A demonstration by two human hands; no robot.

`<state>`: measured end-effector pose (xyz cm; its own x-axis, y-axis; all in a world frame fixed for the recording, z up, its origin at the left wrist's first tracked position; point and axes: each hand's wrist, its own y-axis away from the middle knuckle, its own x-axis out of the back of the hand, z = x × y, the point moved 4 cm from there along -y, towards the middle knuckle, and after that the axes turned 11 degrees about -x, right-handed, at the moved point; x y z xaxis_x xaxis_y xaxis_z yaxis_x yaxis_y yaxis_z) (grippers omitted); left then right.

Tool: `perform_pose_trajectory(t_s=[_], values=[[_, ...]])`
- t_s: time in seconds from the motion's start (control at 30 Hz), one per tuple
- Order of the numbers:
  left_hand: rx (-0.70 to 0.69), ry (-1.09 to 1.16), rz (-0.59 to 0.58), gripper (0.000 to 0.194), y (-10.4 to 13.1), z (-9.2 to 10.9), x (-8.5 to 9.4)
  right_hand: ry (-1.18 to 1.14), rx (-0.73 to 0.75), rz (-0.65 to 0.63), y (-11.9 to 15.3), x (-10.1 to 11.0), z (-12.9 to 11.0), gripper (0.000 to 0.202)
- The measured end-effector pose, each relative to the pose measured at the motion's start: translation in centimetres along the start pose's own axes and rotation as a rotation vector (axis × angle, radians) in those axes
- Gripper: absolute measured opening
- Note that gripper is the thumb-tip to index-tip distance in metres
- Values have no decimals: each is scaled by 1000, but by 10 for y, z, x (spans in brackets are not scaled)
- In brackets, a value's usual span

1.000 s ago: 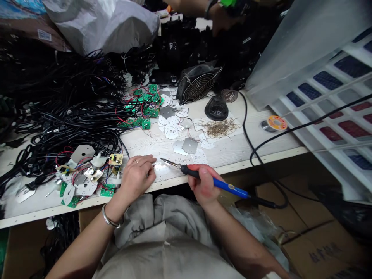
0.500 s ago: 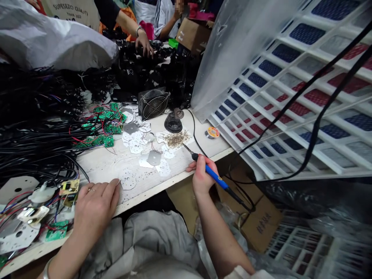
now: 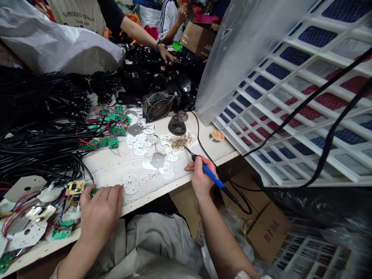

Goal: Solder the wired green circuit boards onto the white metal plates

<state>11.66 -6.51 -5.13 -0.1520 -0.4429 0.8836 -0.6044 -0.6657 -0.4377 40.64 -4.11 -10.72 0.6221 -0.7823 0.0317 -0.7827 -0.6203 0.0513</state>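
Note:
My right hand is closed around the blue handle of a soldering iron. The iron's tip points at a heap of small brown bits on a white sheet. My left hand rests on the table's front edge, fingers together, with a bit of green board showing beside its fingers; whatever lies under them is hidden. Just right of that hand lies a white perforated plate. More white and grey plates lie between the hands. A black iron stand with a coil stands behind the brown bits.
Solder spool at the table's right side; fan at the back. Green boards and black cables cover the left. A white crate rises at right, with cords hanging before it. A person's hand reaches over black parts.
The view has shifted slightly, moving the table rightward in the picture. A green board piece now shows by my left fingers. The other person's hand has moved right. My right hand still holds the iron.

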Motion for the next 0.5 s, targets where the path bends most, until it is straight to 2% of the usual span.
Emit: perform_pose_trajectory(t_s=[0.07,0.2,0.37,0.43,0.5], values=[[43,125,4,23,4,-3,-6,11,12,-2,0,-1,0,35],[155,302,-81,25,13,-10,-19,21,17,-21,-1,0,1,34],[278,327,-131,26,13,-9,-20,-57,8,6,4,4,-6,35],[285,295,-155,25,9,-6,-17,-94,25,-9,17,1,-13,32],[263,225,-176,26,4,-2,-14,-103,54,-79,38,-8,-19,25]])
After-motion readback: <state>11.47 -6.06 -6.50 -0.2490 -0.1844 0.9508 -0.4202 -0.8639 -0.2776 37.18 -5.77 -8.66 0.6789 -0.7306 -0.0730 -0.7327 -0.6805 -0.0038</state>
